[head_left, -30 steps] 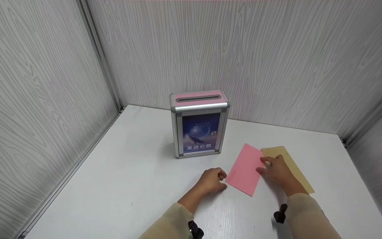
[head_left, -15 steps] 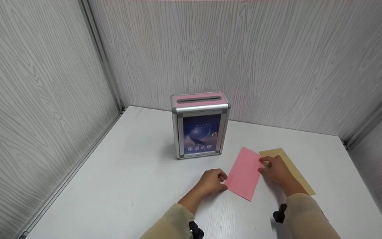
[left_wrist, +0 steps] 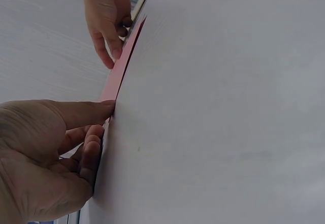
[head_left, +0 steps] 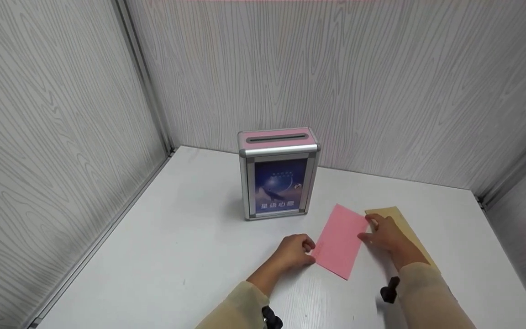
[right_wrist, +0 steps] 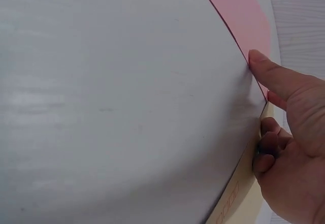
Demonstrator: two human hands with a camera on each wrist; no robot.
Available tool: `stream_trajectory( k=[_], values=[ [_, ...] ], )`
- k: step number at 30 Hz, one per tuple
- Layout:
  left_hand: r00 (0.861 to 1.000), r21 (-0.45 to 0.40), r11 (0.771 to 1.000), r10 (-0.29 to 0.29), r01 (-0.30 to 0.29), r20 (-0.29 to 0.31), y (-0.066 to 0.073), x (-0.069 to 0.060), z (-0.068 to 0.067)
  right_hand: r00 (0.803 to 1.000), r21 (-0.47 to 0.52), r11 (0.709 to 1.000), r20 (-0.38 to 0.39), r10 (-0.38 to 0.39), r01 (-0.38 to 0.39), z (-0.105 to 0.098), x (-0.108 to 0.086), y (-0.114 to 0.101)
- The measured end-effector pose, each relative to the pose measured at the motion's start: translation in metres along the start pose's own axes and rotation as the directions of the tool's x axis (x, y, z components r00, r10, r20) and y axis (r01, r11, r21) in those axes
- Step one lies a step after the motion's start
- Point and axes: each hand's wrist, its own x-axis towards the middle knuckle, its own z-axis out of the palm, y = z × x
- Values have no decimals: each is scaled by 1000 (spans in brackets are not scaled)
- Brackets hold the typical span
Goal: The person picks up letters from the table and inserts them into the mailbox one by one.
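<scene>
A pink envelope (head_left: 339,240) lies slanted on the white table, between both hands. My left hand (head_left: 293,251) is at its left edge; in the left wrist view the thumb presses on the corner and the other fingers curl in at the edge, partly hidden. At the opposite edge my right hand (head_left: 386,235) holds it, thumb on the side and index finger at the upper right corner. Beneath the right hand is a yellow-brown envelope (head_left: 403,224), whose printed red boxes show in the right wrist view. The right hand's other fingers are curled over that envelope.
Behind and left of the envelopes stands an upright box (head_left: 279,183) with a silver frame, a pink top with a slot (head_left: 277,138), a small lock and a blue picture front. Pale wood-grain panels (head_left: 336,82) enclose the table (head_left: 190,256) at the back and sides.
The pink envelope has shifted slightly left and toward me, up against my left hand. My right index finger has spread away from the thumb to the envelope's corner. The view has shifted a little.
</scene>
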Motion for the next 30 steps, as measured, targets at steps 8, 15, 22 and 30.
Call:
stream_trajectory(
  k=[8,15,22,30],
  values=[
    [1000,0,1000,28,-28,0,2,-2,1,1000,-27,1000,17,-16,16,-7,0,-7],
    [1000,-11,1000,28,-28,-2,1,-2,0,999,-54,998,42,15,-13,-12,-1,-14],
    [1000,-8,1000,4,-4,6,1,-2,0,998,-68,997,54,36,-32,-13,6,-13],
    [1000,-7,1000,-15,15,7,1,-2,-2,998,-72,997,62,17,-13,-13,9,-13]
  ],
)
